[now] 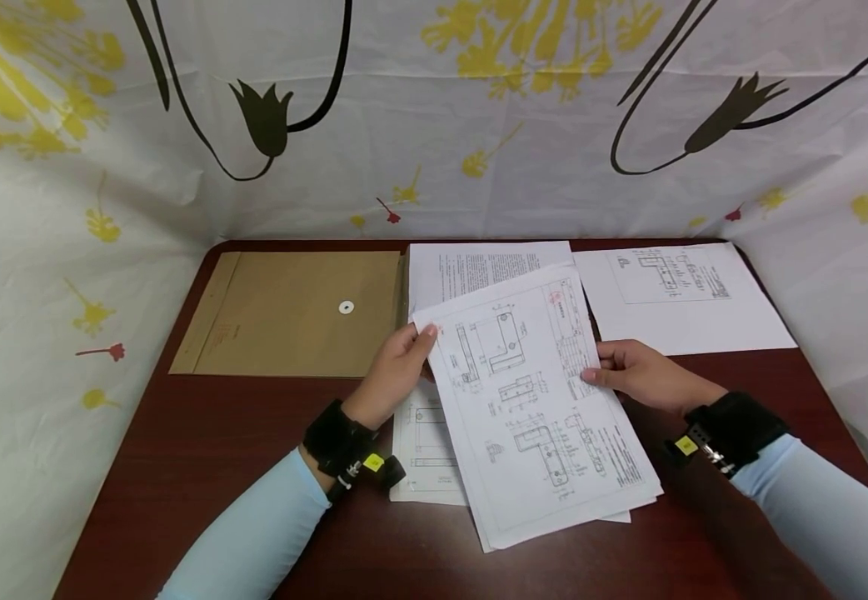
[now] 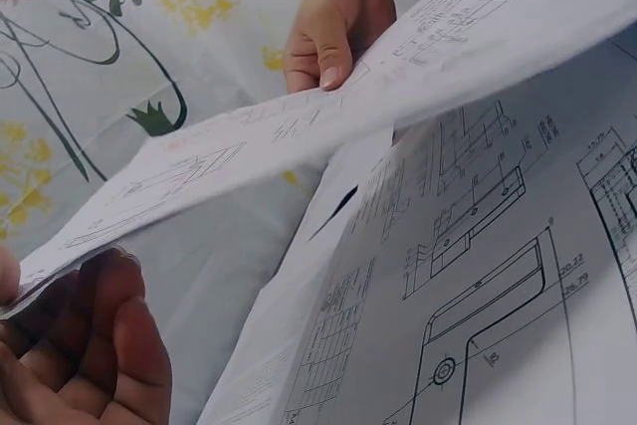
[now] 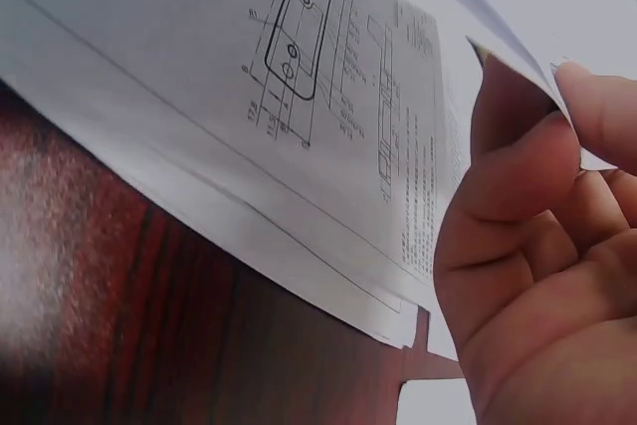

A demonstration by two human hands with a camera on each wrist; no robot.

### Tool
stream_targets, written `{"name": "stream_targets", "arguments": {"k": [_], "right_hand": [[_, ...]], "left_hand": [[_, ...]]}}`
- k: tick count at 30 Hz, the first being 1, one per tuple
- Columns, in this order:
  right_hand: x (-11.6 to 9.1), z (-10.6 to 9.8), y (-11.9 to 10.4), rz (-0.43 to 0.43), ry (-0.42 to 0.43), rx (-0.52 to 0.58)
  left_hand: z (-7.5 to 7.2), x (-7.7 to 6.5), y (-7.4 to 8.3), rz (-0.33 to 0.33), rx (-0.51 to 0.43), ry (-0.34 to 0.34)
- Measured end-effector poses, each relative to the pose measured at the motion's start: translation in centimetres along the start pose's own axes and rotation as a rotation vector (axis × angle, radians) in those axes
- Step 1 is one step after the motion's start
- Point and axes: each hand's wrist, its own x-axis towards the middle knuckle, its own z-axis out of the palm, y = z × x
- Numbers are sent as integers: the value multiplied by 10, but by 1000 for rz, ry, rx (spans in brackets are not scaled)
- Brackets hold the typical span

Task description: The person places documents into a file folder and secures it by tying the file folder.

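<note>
Several sheets of paper (image 1: 509, 350) printed with technical drawings are held up, tilted, above the table. My left hand (image 1: 396, 367) pinches their upper left corner, thumb on top; in the left wrist view the curled fingers of that hand (image 2: 90, 345) show beneath the sheet edge. At the right edge my right hand (image 1: 647, 375) pinches the paper between thumb and fingers, as the right wrist view of the hand (image 3: 557, 246) also shows. Below the raised sheets lies another drawing sheet (image 1: 426, 450), partly covered. How many sheets are held I cannot tell.
A brown envelope (image 1: 299, 312) with a white round button lies at the table's back left. Beside it is a page of printed text (image 1: 479, 262), partly hidden. Another drawing sheet (image 1: 689, 317) lies at the back right. Patterned cloth (image 1: 434, 150) hangs behind the dark red table (image 1: 202, 450).
</note>
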Motion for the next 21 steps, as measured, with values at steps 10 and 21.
{"name": "stream_targets", "arguments": {"k": [10,21], "right_hand": [[4,2,4,31,114,47],[6,-1,10,-23,231,105]], "left_hand": [[5,-4,-6,-26,-44,-48],[13,-12,-24,-70,-44,-103]]}}
